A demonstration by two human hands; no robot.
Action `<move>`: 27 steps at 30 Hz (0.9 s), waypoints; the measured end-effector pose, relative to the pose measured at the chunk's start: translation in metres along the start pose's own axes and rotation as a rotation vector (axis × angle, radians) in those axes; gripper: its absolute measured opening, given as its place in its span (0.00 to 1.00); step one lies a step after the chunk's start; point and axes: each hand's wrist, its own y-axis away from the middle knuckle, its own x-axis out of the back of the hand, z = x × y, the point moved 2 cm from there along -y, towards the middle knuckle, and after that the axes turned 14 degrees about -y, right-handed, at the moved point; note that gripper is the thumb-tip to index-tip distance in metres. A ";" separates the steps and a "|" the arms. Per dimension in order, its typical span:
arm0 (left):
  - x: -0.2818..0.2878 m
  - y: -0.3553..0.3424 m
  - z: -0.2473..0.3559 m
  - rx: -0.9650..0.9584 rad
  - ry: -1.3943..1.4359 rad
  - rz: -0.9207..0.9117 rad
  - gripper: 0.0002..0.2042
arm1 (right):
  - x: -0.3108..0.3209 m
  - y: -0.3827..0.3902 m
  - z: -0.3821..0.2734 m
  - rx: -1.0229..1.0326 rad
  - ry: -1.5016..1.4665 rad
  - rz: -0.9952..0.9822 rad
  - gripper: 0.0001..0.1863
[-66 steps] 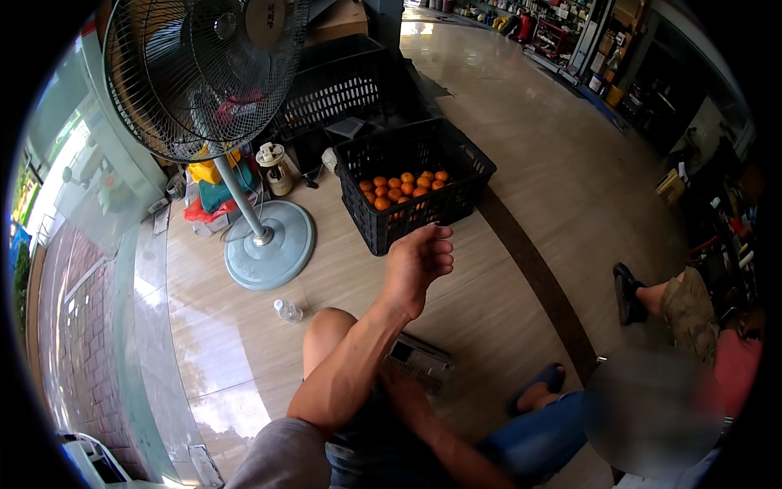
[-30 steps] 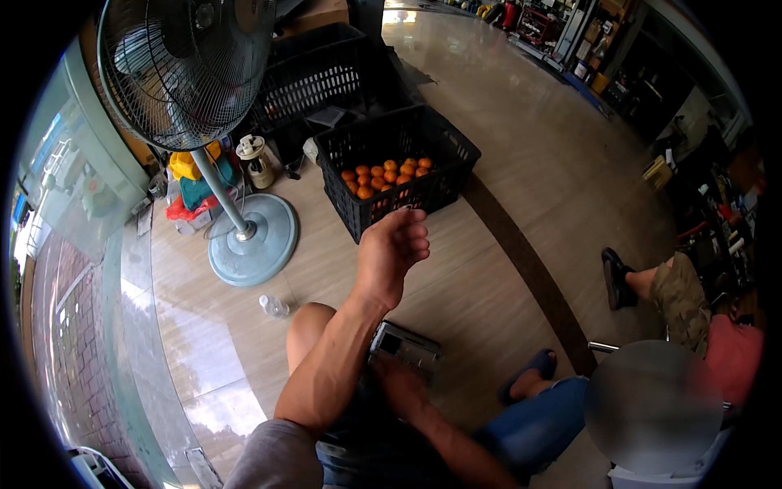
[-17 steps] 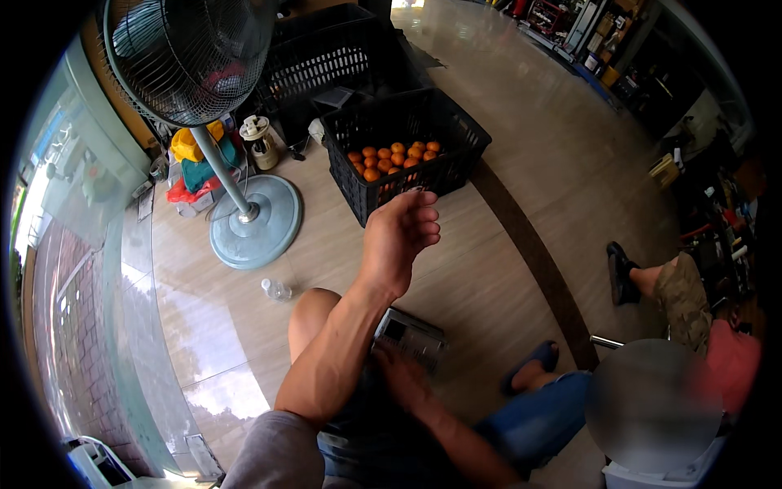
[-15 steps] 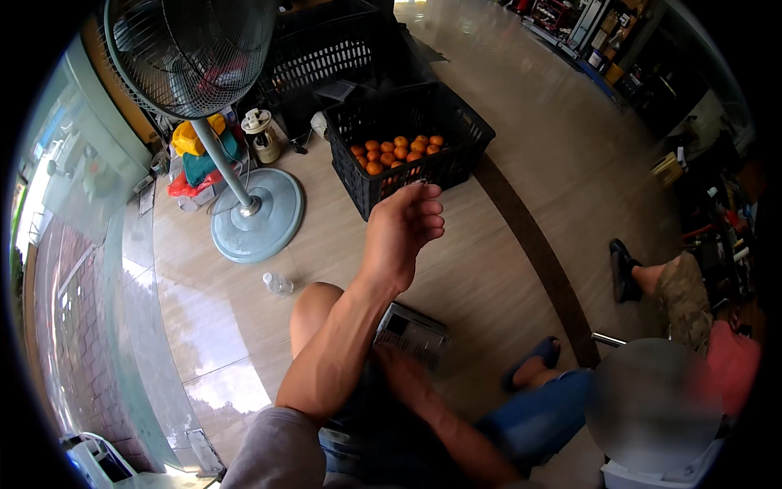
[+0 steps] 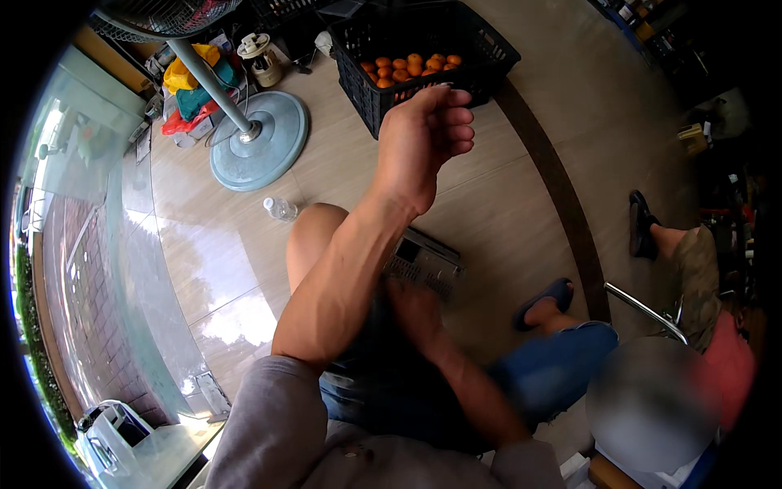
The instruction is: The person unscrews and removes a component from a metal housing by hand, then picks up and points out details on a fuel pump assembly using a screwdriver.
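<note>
A raised left hand [image 5: 417, 147] and a right hand [image 5: 415, 310] low by a flat device [image 5: 444, 262]

From the head view, the left hand hangs in the air, its fingers bent in; whether they close on anything, I cannot tell. Behind it stands a black crate [image 5: 358, 88] with oranges [image 5: 415, 63] inside. The right hand sits low, at the near edge of the flat device; shadow and the left forearm make that corner hard to read, so contact and grip there I cannot tell either. I'd judge the step as a held pose: left arm up, right hand at the device. From here, taking hold of anything would call for the left fingers to uncurl first. A clear bottle [image 5: 283, 209] lies near the bare knee [image 5: 314, 236], and a round fan base [image 5: 265, 159] stands beyond it.
</note>
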 end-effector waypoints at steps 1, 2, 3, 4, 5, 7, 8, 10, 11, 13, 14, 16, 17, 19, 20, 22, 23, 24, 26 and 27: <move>0.000 0.000 0.000 -0.013 -0.006 0.006 0.16 | 0.001 -0.001 0.001 -0.012 -0.012 -0.010 0.05; -0.001 0.000 0.003 -0.028 -0.015 0.012 0.15 | 0.003 -0.003 0.000 -0.027 -0.020 -0.009 0.05; 0.000 -0.001 0.002 -0.033 -0.005 0.007 0.15 | 0.004 -0.003 0.000 -0.051 -0.026 -0.014 0.05; 0.001 -0.001 0.002 -0.009 -0.005 0.015 0.15 | 0.002 -0.002 0.000 -0.068 -0.038 -0.027 0.05; -0.001 -0.001 0.001 -0.039 0.001 -0.004 0.15 | 0.003 0.000 0.003 -0.049 -0.005 0.000 0.07; 0.004 -0.005 0.000 -0.076 0.051 -0.036 0.14 | 0.000 0.002 0.003 -0.051 0.010 0.001 0.09; 0.001 -0.009 0.000 -0.101 0.081 0.007 0.13 | 0.004 -0.001 0.000 -0.033 0.005 0.033 0.07; 0.004 -0.007 0.006 -0.069 0.063 -0.058 0.14 | 0.005 -0.006 -0.005 -0.026 -0.011 0.053 0.06; 0.005 -0.009 0.006 -0.077 0.079 -0.097 0.14 | 0.006 -0.006 -0.007 0.032 -0.029 0.118 0.07; 0.005 -0.007 0.008 -0.068 0.084 -0.084 0.13 | 0.007 -0.003 -0.010 0.076 -0.049 0.173 0.07; 0.006 -0.007 0.009 -0.077 0.079 -0.080 0.13 | 0.005 -0.002 -0.011 0.050 -0.057 0.117 0.07; 0.010 -0.009 0.008 -0.071 0.079 -0.071 0.13 | 0.000 0.000 -0.011 0.014 -0.069 0.049 0.06; 0.011 -0.009 0.009 -0.083 0.071 -0.073 0.12 | -0.001 -0.001 -0.011 0.009 -0.060 0.034 0.06; 0.010 -0.008 0.010 -0.079 0.070 -0.077 0.12 | -0.003 -0.001 -0.011 -0.002 -0.056 0.009 0.05; 0.010 -0.008 0.010 -0.086 0.067 -0.089 0.12 | -0.004 -0.003 -0.011 0.005 -0.037 0.030 0.05; 0.008 -0.007 0.008 -0.101 0.054 -0.085 0.12 | -0.006 -0.003 -0.010 0.007 -0.019 0.045 0.06; 0.005 -0.001 0.012 -0.108 0.043 -0.058 0.12 | -0.007 -0.004 -0.012 0.028 -0.021 0.057 0.06; 0.005 0.002 0.015 -0.116 0.030 -0.030 0.12 | -0.009 -0.005 -0.013 0.048 -0.024 0.069 0.06; 0.006 0.003 0.016 -0.125 0.025 -0.023 0.12 | -0.010 -0.007 -0.013 0.047 -0.040 0.062 0.06; 0.007 0.002 0.013 -0.136 0.023 -0.025 0.12 | -0.009 -0.007 -0.011 0.043 -0.049 0.062 0.06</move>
